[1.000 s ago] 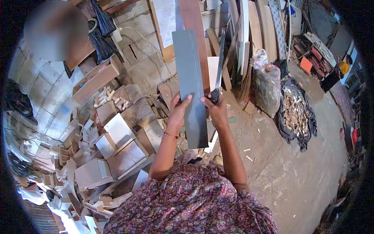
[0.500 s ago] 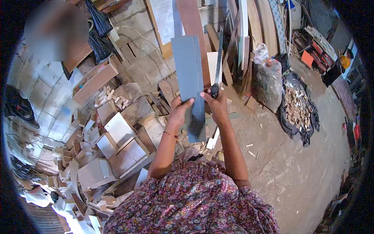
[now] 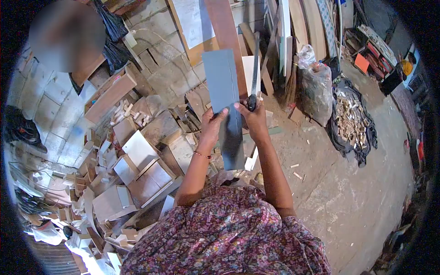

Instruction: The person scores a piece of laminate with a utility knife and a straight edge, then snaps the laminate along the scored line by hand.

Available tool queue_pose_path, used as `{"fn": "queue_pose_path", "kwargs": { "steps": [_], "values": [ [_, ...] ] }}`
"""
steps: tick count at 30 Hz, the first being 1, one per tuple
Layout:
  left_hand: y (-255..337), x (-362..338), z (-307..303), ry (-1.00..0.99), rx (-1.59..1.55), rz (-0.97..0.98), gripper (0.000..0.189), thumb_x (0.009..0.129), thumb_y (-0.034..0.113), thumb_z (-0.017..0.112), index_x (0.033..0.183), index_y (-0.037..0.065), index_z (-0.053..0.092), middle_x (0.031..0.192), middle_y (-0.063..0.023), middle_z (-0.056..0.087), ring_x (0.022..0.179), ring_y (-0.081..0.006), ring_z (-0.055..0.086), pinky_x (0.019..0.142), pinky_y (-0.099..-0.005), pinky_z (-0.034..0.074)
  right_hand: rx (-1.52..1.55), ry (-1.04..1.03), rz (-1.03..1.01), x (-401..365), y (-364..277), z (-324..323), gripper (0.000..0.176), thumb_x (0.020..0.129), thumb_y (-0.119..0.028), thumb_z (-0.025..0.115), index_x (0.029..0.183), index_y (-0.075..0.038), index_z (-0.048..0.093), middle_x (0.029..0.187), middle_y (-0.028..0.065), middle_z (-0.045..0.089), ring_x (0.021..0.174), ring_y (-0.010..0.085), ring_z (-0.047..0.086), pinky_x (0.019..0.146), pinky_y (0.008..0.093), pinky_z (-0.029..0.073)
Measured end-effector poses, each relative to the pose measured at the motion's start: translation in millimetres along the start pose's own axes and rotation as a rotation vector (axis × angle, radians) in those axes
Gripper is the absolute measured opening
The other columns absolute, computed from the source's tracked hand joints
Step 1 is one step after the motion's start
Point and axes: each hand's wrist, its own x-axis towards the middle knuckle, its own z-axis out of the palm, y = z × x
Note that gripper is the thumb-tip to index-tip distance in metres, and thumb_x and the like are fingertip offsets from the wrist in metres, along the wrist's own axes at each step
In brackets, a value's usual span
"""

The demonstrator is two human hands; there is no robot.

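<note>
In front of my body I hold a long grey board (image 3: 221, 82) lengthwise between both hands. A thin dark line runs along its face near the right edge. My left hand (image 3: 211, 126) is closed on the board's left edge, thumb on top. My right hand (image 3: 254, 121) is closed around the black handle of a long, narrow-bladed knife (image 3: 254, 73), and its thumb presses on the board's right edge. The blade points away from me, beside the board and apart from it. The fingers beneath the board are hidden.
A heap of wood offcuts (image 3: 142, 176) spreads over the floor at left. At right are a clear plastic bag (image 3: 316, 91), a broom (image 3: 291, 91) and a black sheet holding wood scraps (image 3: 353, 121). Planks (image 3: 314, 27) lean at the back. A blurred person is at upper left.
The board and both hands sit slightly lower in view, and the knife blade has tilted a little more upright. Both hands keep their grip.
</note>
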Motion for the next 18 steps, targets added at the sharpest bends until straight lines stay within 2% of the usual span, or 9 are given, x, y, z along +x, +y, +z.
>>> {"fn": "queue_pose_path", "kwargs": {
  "steps": [3,7,10,18],
  "values": [
    [-2,-2,2,-0.083,0.049,-0.002,0.019,0.073,0.01,0.055,0.091,0.003,0.053,0.085,0.0012,0.055,0.075,-0.006,0.048,0.07,-0.0204,0.038,0.09,0.098,-0.084,3,-4,-1,0.023,0.062,-0.01,0.066,0.069,-0.005,0.045,0.062,-0.0015,0.047,0.056,0.0076,0.042,0.052,0.02,0.036],
    [-6,-7,8,-0.151,0.01,-0.085,0.018,0.074,0.008,0.054,0.092,0.003,0.053,0.087,0.0014,0.054,0.076,-0.0057,0.048,0.071,-0.0204,0.038,0.182,0.118,-0.082,-1,-21,-3,0.024,0.061,-0.009,0.066,0.069,-0.005,0.044,0.063,-0.0015,0.047,0.055,0.0074,0.043,0.051,0.0202,0.036],
    [-12,-9,9,-0.195,0.087,-0.058,0.018,0.075,0.009,0.053,0.092,0.003,0.053,0.087,0.0018,0.054,0.076,-0.0055,0.047,0.07,-0.02,0.038,0.202,0.16,-0.119,0,-17,-6,0.024,0.061,-0.007,0.066,0.069,-0.005,0.044,0.063,-0.0013,0.048,0.055,0.0077,0.043,0.051,0.0206,0.036],
    [2,1,21,-0.019,0.13,-0.01,0.021,0.073,0.02,0.057,0.085,0.002,0.054,0.075,0.0019,0.054,0.067,-0.0031,0.045,0.062,-0.0191,0.037,0.152,0.124,-0.115,-6,-8,3,0.022,0.062,-0.006,0.065,0.069,-0.005,0.044,0.063,0.0,0.048,0.059,0.0096,0.045,0.054,0.022,0.038]
  ]
}}
